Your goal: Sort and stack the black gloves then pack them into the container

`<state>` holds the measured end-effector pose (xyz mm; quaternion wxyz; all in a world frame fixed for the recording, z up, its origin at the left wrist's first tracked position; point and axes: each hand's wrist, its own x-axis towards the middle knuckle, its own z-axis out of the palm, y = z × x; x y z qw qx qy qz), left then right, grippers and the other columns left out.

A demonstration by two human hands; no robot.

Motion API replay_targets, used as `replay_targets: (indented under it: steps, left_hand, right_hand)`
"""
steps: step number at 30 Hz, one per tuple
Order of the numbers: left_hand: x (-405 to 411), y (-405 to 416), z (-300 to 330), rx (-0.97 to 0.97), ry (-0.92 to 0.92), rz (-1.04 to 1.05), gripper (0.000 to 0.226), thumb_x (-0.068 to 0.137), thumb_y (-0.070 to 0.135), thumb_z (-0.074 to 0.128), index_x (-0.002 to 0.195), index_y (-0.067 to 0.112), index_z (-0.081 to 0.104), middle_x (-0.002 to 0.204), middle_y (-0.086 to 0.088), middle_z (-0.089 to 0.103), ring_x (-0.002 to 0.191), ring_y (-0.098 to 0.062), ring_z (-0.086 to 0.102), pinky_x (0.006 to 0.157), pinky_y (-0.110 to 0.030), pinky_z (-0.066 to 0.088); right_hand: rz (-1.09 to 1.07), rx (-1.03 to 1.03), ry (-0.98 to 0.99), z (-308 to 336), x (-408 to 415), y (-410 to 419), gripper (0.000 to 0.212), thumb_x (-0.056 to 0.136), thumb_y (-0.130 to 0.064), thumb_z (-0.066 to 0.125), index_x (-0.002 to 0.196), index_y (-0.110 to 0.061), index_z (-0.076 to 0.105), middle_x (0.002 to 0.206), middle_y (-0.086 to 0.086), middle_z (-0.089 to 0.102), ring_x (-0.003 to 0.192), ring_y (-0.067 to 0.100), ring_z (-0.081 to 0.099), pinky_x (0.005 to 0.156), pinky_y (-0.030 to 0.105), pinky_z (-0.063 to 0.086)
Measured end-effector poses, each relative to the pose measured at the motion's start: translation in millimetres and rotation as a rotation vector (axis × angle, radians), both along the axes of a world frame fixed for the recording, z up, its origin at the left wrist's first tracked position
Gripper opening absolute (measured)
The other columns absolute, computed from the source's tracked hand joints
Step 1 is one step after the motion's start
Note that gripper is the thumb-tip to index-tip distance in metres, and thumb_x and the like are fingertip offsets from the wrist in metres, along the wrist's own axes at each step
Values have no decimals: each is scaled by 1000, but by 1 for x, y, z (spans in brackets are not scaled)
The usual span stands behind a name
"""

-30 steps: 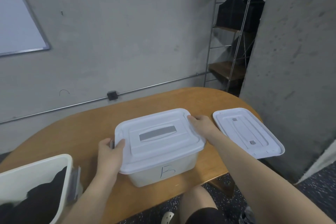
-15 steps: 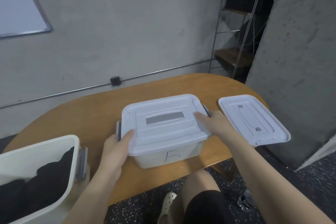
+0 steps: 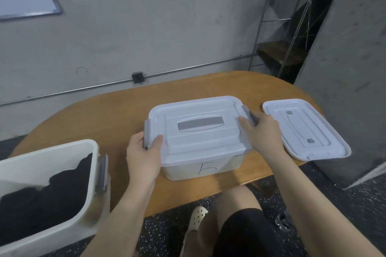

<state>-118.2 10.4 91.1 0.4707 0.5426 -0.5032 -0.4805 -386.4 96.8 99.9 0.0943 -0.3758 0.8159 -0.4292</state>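
Note:
A white lidded container marked "B" stands at the middle of the wooden table. Its lid has a grey handle on top and is on the box. My left hand grips the grey latch on the container's left end, thumb on the lid. My right hand holds the grey latch on the right end. An open white bin at the lower left holds black gloves.
A loose white lid lies upside down on the table's right end, partly over the edge. A concrete pillar rises at the right, a metal shelf stands behind it. My knee and a white shoe show under the table's front edge.
Both latches have swung up beside the lid and my hands now hold them. The view has tilted down, so the container sits slightly higher and closer.

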Motion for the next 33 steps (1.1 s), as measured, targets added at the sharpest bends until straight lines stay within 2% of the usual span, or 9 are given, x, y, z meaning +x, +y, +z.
replay_targets:
  steps: [8,10,13,15,18,20,23,28,33]
  left_hand:
    - [-1,0,-2,-73,-10,6,27,94,14,70,109,35,60,108,10,72,101,-14,70,92,-37,55]
    - [-2,-1,-3,-80,-25,10,28,94,15,70,103,39,60,108,10,72,102,-15,70,93,-38,55]
    - [-3,1,-6,-73,-31,28,25,96,17,69,109,36,59,108,13,71,102,-13,69,92,-36,54]
    - [-8,3,-5,-81,-40,52,26,97,19,66,116,33,56,106,17,67,99,-8,67,85,-31,52]
    - [-24,1,-3,-105,-112,40,22,99,22,63,116,31,53,99,21,61,91,1,60,71,-24,44]
    - [-41,-6,0,-94,-138,13,20,99,24,62,117,29,53,98,20,60,87,0,59,70,-26,42]
    - [-67,-26,5,-51,-175,-11,20,101,24,59,118,24,48,94,18,55,81,-5,56,62,-20,38]
    - [-88,-45,5,-19,-282,-53,23,104,26,48,123,17,41,108,-3,60,94,-29,58,75,-35,41]
    - [-90,-48,-2,-31,-320,-17,33,103,27,50,133,11,44,119,-9,61,101,-32,57,81,-37,42]
  right_hand:
    - [-20,-15,81,1,1,-1,37,96,-30,64,85,5,62,64,14,53,61,32,49,55,33,34]
    - [-25,-37,90,1,1,-1,39,96,-31,65,103,8,66,90,25,69,84,42,64,69,43,53]
    - [-39,-72,75,1,5,0,45,95,-30,67,113,11,61,112,32,63,106,45,60,88,58,53]
    - [-51,-74,29,1,2,-1,45,94,-32,68,112,9,63,111,29,65,104,44,61,87,57,54]
    - [-32,-21,-29,6,-19,-17,29,92,-36,69,89,-7,71,76,6,67,77,30,61,64,38,47]
    - [-25,-17,-77,13,-34,-32,20,91,-36,71,97,-19,76,83,-4,68,83,21,63,69,35,50]
    - [-42,-66,-138,17,-56,-51,30,91,-35,73,111,-13,77,105,9,76,100,29,70,88,49,58]
    - [-183,-157,-384,2,-86,-43,56,102,-46,50,98,6,69,94,23,71,88,37,65,77,43,53]
    - [-224,381,-13,-59,-115,36,59,96,-51,60,144,-18,56,143,9,60,130,32,55,114,51,38]
